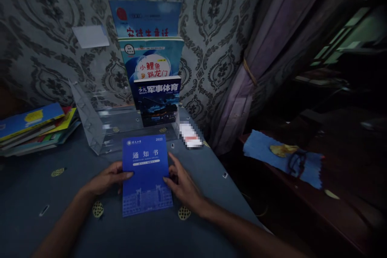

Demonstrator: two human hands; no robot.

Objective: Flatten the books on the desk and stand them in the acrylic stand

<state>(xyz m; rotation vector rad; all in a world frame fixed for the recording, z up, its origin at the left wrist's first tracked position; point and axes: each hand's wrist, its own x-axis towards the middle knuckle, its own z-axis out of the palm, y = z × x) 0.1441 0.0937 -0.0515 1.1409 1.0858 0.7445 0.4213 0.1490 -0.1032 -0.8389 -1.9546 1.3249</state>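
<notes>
A thin blue booklet (147, 177) with white Chinese lettering and "2022" on its cover is held upright, leaning back slightly, above the table. My left hand (110, 177) grips its left edge, thumb on the cover and fingers behind. On the right edge, my right hand (183, 183) pinches it with the thumb in front, the index finger reaching up along the side. Just behind stands a clear tiered plastic rack (117, 129). In its right part, a dark military-themed book (159, 102), a turquoise picture book (152, 56) and a taller blue book (148, 14) stand in stepped rows.
A pile of books (36, 125) lies at the table's left. A blurred white item (190, 135) is right of the rack. Patterned wallpaper backs the table (211, 217); a purple curtain (238, 92) hangs right. Beyond the edge, a blue cloth (260, 151) lies on a reddish surface.
</notes>
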